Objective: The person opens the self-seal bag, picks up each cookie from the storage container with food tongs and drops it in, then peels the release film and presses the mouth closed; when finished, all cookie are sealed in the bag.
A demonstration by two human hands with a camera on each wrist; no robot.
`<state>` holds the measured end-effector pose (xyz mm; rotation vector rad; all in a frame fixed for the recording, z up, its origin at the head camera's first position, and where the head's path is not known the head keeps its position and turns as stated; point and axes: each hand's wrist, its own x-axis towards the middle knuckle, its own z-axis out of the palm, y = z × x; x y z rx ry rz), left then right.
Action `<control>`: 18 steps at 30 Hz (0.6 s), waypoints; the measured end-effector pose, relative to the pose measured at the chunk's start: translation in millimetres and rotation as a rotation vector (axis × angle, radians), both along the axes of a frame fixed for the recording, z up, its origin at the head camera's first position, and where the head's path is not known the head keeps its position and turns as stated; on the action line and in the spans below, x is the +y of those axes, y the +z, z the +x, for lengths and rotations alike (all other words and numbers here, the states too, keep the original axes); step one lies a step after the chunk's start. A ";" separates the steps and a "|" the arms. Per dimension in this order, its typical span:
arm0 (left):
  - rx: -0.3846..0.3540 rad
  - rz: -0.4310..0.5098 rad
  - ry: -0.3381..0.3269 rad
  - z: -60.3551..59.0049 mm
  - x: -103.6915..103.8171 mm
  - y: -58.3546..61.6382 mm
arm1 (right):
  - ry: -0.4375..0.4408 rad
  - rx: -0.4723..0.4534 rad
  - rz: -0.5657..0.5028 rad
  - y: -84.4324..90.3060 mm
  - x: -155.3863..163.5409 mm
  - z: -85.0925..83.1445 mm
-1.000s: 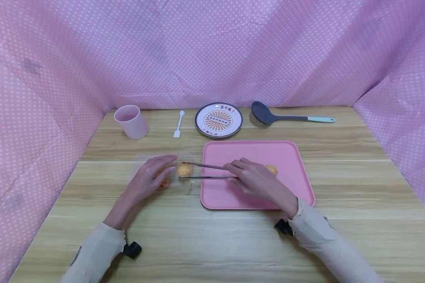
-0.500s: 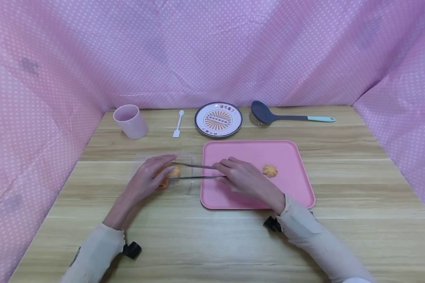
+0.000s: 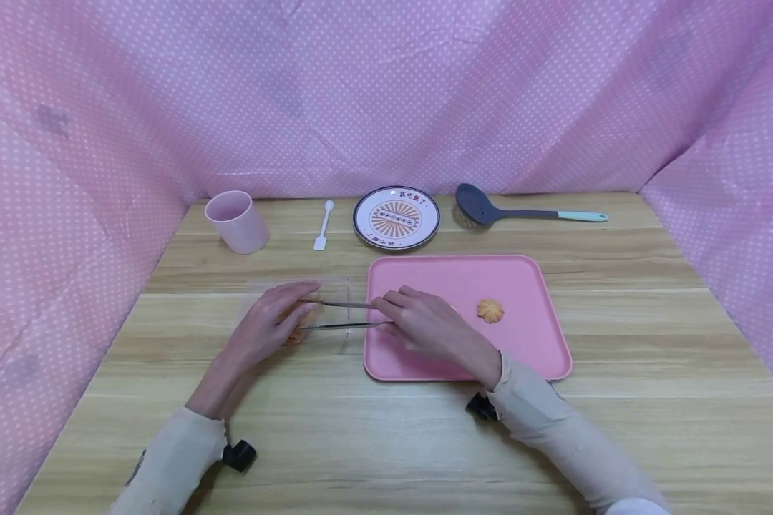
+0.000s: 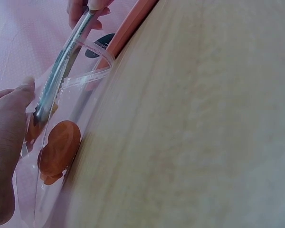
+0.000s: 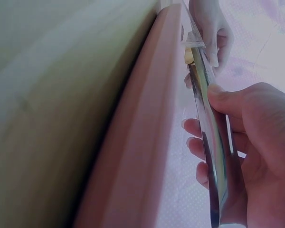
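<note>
My left hand (image 3: 267,325) holds a clear plastic zip bag (image 4: 88,78), which lies left of the pink tray (image 3: 522,357). Its mouth gapes toward the tray. Round brown cookies (image 4: 61,147) show through the plastic in the left wrist view. With my right hand (image 3: 434,329) I grip metal tongs (image 3: 344,326) over the tray's left side. Their arms reach through the bag's mouth, and the tips end beside my left thumb, near a cookie (image 4: 33,128) partly hidden by that hand. One fluted golden cookie (image 3: 489,310) lies on the tray.
Along the back of the wooden table (image 3: 386,443) stand a pink cup (image 3: 241,225), a small white spoon (image 3: 324,225), a patterned plate (image 3: 396,218) and a dark skimmer (image 3: 479,205) with a mint handle end. Pink dotted cloth (image 3: 386,93) hangs behind and at the sides.
My right hand has moved left with the tongs, carrying a cookie deeper into the bag until it is mostly behind my left hand. The left hand stays in place.
</note>
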<state>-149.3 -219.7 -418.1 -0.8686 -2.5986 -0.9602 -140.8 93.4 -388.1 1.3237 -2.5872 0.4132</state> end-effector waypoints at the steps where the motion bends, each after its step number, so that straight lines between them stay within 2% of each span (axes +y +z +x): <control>1: 0.002 0.000 0.001 0.1 -0.1 0.0 | 0.005 0.012 0.001 0.1 -1.2 0.2; 7: -0.005 -0.008 0.005 0.3 -1.1 1.3 | 0.032 0.069 -0.006 0.8 -8.4 1.5; 18: -0.034 -0.010 0.004 0.7 0.1 3.2 | 0.016 0.040 0.006 -1.2 -12.9 3.0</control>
